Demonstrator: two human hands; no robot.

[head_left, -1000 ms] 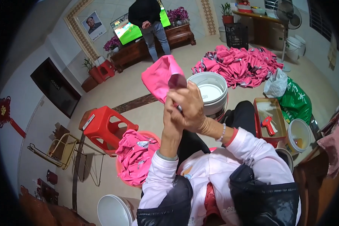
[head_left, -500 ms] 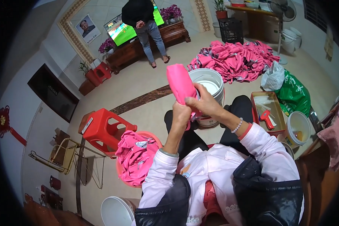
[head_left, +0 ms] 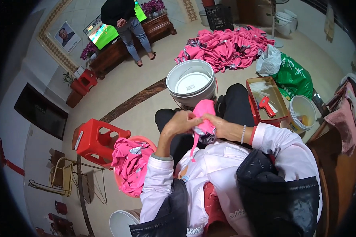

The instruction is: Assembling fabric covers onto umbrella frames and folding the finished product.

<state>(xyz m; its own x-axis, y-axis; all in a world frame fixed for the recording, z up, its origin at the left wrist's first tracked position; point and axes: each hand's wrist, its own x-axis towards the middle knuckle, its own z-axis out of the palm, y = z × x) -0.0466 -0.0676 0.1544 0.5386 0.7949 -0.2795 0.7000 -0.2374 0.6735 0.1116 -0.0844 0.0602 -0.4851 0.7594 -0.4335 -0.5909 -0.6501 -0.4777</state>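
Note:
A rolled pink cloth bundle [head_left: 205,107] with a silvery, dark-patterned lower end is held between my hands over my lap. A thin pink strap [head_left: 195,147] dangles from it. My left hand [head_left: 178,123] pinches the bundle's near left side, fingertips bent in. My right hand [head_left: 222,127] wraps round it from the right, thumb on top, with a beaded bracelet at the wrist. The fingers partly hide the bundle's middle. Just beyond it stands a white bucket [head_left: 171,85], with a round white piece inside.
A heap of pink cloth [head_left: 225,47] lies ahead on the floor. At left, more pink cloth [head_left: 130,164] fills a basin beside a red stool [head_left: 95,144]. A box [head_left: 279,114] with white sticks and a red gun-shaped tool sits right, near a green bag [head_left: 294,77]. A person [head_left: 126,29] stands far ahead.
My hands have brought the bundle down and closer to my lap, and its strap now hangs free. The left hand has shifted to its upper left side. The whole view has turned slightly.

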